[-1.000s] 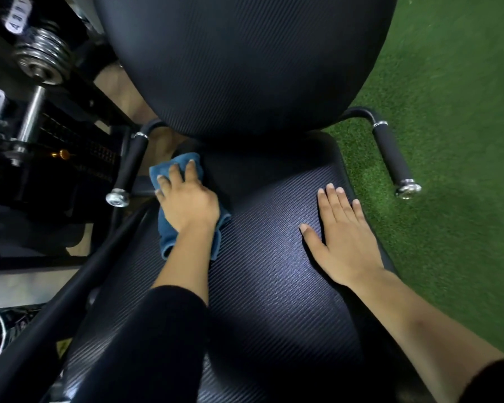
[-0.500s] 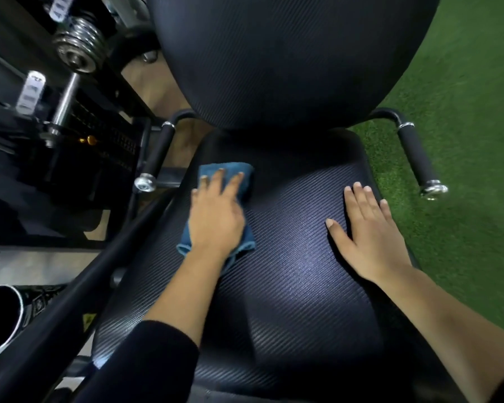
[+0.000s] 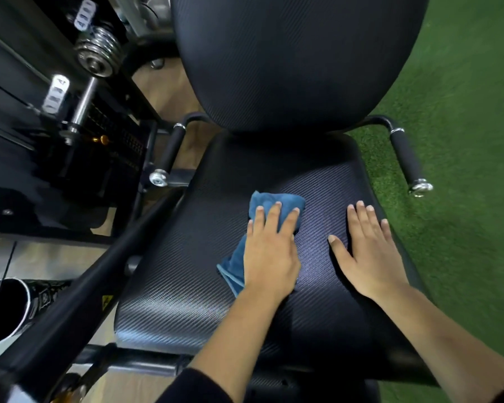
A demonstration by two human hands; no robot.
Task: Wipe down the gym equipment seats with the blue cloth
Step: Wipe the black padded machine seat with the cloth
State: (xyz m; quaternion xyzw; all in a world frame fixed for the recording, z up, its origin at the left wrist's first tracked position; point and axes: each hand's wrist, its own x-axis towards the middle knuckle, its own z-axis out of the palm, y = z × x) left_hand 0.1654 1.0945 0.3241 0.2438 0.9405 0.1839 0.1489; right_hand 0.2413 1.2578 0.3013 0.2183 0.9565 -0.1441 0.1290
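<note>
Nearest, the front edge of the seat (image 3: 186, 315) is a bare stretch of ribbed black padding, and both forearms reach over it. The left hand (image 3: 269, 257) lies flat on the blue cloth (image 3: 277, 202), fingers straight and pressing down rather than curling round it. This palm-down hold likely spreads pressure and lets the bunched cloth slide. The cloth sits near the middle of the seat, a little toward the left edge. A hemmed corner pokes out beside the wrist and a crumpled fold lies ahead of the fingertips.

The right hand (image 3: 367, 251) rests on bare padding close to the right edge, fingers extended, thumb splayed, holding nothing; it probably braces the lean. The hands are near but apart, so a sweep rightward has little room unless the right hand lifts. Open room lies toward the left edge, the front edge and the back corners.

Farther on, the backrest (image 3: 297, 59) overhangs the seat's back edge — a tight spot for the cloth. The left handle (image 3: 170, 152) and right handle (image 3: 406, 158) flank the back corners, with green turf (image 3: 463, 141) beyond the right side.
</note>
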